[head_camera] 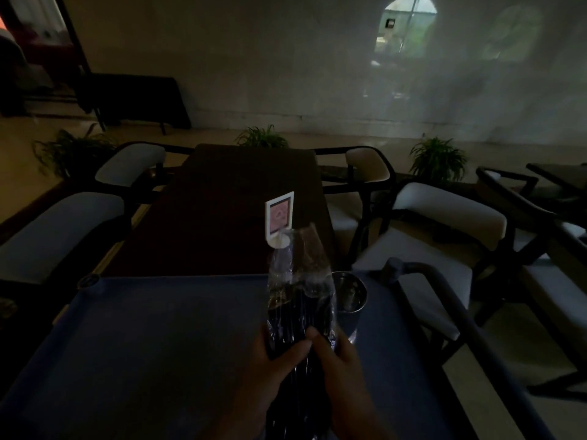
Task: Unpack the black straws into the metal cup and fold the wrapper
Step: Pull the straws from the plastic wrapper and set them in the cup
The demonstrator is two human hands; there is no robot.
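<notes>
A bundle of black straws [297,315] in a clear plastic wrapper [298,265] stands nearly upright in front of me, over the blue cart top [152,344]. My left hand [270,363] grips the bundle's lower part from the left. My right hand [336,366] grips it from the right, thumb across the front. The wrapper's upper end is loose and crumpled above the straws. The metal cup [351,295] stands upright on the cart just right of the bundle, partly hidden behind it.
A dark table [222,211] lies beyond the cart, with a small white card stand [279,219] on it. White-cushioned chairs [444,217] flank the table on both sides. The cart's handle bar [444,290] curves along the right. Potted plants stand on the floor behind.
</notes>
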